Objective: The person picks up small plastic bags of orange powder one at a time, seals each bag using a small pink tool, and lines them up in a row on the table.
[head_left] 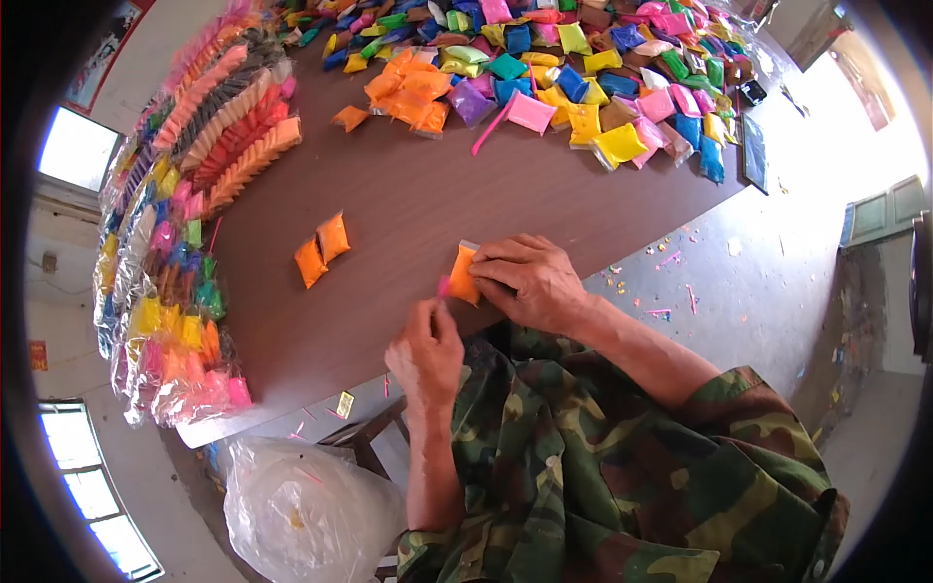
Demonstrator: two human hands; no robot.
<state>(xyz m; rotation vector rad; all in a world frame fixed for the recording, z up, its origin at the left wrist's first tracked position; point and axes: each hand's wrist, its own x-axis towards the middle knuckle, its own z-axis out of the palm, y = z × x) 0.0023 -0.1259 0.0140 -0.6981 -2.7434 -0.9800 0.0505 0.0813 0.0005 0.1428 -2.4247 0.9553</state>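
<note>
My right hand [530,277] pinches a small orange packet [465,272] with a clear edge, held just over the near side of the brown table. Fingers curled together, my left hand [428,352] is just to the left of that packet. A small pink piece [444,286], blurred, shows at its fingertips against the packet's left side; its kind cannot be made out. Farther left, two more orange packets [323,251] lie side by side on the table.
Many colored packets [622,144] are heaped along the table's [389,214] far side, including an orange pile [408,92]. Clear bags of stacked packets [233,126] line the left edge. A large clear plastic bag [301,510] sits below, and scraps [671,260] litter the floor.
</note>
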